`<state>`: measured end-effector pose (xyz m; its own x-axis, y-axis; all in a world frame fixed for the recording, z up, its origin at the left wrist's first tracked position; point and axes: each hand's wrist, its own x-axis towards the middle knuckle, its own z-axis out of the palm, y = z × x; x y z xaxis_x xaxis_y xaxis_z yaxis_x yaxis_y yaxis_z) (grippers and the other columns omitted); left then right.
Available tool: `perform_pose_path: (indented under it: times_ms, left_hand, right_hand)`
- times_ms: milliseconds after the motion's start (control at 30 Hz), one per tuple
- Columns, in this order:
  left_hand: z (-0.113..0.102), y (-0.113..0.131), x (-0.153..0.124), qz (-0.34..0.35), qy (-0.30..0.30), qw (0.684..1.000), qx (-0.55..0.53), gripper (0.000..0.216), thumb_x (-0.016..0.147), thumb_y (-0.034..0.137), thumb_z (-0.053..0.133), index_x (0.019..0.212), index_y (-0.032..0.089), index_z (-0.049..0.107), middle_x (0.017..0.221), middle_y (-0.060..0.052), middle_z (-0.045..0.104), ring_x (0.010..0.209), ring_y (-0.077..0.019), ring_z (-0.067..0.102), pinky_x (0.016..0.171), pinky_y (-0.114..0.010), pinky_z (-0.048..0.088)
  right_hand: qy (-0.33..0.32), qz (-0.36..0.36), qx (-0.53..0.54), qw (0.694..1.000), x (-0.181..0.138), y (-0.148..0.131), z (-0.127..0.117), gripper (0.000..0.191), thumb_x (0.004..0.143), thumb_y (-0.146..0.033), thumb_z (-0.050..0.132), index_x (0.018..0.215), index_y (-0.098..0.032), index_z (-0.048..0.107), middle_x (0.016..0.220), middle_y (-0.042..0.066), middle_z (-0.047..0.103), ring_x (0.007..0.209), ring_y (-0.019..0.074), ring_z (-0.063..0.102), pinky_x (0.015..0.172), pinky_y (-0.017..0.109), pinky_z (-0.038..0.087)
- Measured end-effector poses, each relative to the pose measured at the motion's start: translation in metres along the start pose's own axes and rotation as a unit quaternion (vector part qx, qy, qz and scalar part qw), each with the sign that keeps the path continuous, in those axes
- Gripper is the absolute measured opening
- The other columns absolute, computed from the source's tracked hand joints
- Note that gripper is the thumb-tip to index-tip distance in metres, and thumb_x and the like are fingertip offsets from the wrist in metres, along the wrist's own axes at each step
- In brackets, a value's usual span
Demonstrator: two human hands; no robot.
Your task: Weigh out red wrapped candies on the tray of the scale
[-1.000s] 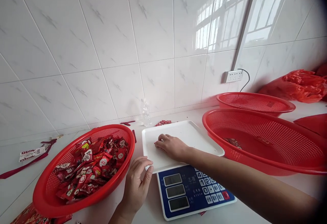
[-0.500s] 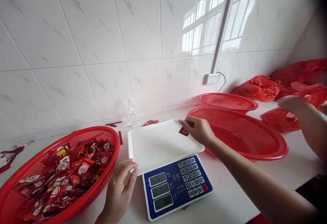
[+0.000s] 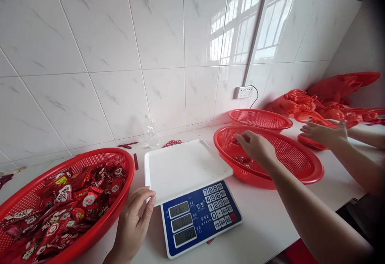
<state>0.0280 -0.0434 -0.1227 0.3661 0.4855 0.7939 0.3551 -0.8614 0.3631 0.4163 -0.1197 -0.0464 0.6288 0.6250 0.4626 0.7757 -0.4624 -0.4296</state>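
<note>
My left hand (image 3: 135, 220) has thumb and forefinger closed at the near left corner of the white weighing tray (image 3: 183, 167), which sits bare on a blue-fronted digital scale (image 3: 200, 220). Over the red mesh basket (image 3: 311, 171) on the right is my right hand (image 3: 257, 147), fingers pinched together. A dark red wrapped packet (image 3: 236, 142) shows at its fingertips, partly hidden. Below lie a few red wrapped packets (image 3: 242, 161) on that basket's floor. To my left, another red basket (image 3: 124, 167) holds many red wrapped snack packets (image 3: 72, 208).
Behind the right basket stands a further red basket (image 3: 260, 115). A clear bottle (image 3: 152, 131) stands by the tiled wall, near a socket strip (image 3: 244, 92). Red plastic bags (image 3: 339, 89) are heaped at far right, where another person's hands (image 3: 326, 133) are.
My right hand has moved right, from above the tray with a red packet to above the basket, where packets now lie. My left hand stays at the tray corner.
</note>
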Motion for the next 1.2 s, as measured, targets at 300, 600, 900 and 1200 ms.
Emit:
perform_pose_path:
  times_ms: [300, 600, 900, 1200]
  left_hand:
    - [-0.001, 0.000, -0.001, -0.005, -0.009, 1.000, -0.005, 0.012, 0.091, 0.026, 0.055, 0.093, 0.023, 0.066, 0.092, -0.003, 0.072, 0.091, -0.0192, 0.069, 0.079, -0.030, 0.058]
    - [-0.001, 0.003, 0.000, -0.014, -0.010, 1.000, -0.016, 0.010, 0.090, 0.022, 0.055, 0.092, 0.023, 0.065, 0.091, -0.003, 0.071, 0.091, -0.0184, 0.068, 0.081, -0.030, 0.056]
    - [0.000, 0.010, -0.001, -0.054, -0.025, 0.997, -0.052, 0.011, 0.091, 0.017, 0.052, 0.088, 0.020, 0.062, 0.085, -0.005, 0.069, 0.092, -0.0190, 0.065, 0.084, -0.034, 0.053]
    - [0.002, 0.008, -0.003, -0.075, -0.008, 0.996, -0.046, 0.010, 0.090, 0.016, 0.053, 0.089, 0.019, 0.062, 0.085, -0.005, 0.068, 0.093, -0.0186, 0.063, 0.084, -0.032, 0.052]
  right_hand:
    - [0.006, -0.044, -0.042, 0.998, -0.001, 0.002, 0.011, 0.028, 0.080, -0.042, 0.046, 0.088, -0.021, 0.063, 0.095, 0.009, 0.070, 0.090, 0.0280, 0.060, 0.068, 0.037, 0.042]
    - [0.034, -0.065, -0.063, 0.995, -0.010, -0.006, 0.016, 0.039, 0.086, -0.046, 0.040, 0.104, -0.021, 0.063, 0.111, 0.011, 0.068, 0.108, 0.0337, 0.056, 0.087, 0.050, 0.040]
    - [-0.022, -0.184, 0.106, 0.977, -0.064, -0.059, 0.040, 0.044, 0.088, -0.058, 0.036, 0.064, -0.024, 0.052, 0.063, 0.007, 0.063, 0.062, 0.0241, 0.059, 0.059, 0.036, 0.045]
    - [0.009, -0.400, 0.251, 0.881, -0.138, -0.118, 0.070, 0.025, 0.097, -0.026, 0.038, 0.112, -0.024, 0.058, 0.081, 0.002, 0.070, 0.068, 0.0128, 0.067, 0.060, 0.022, 0.052]
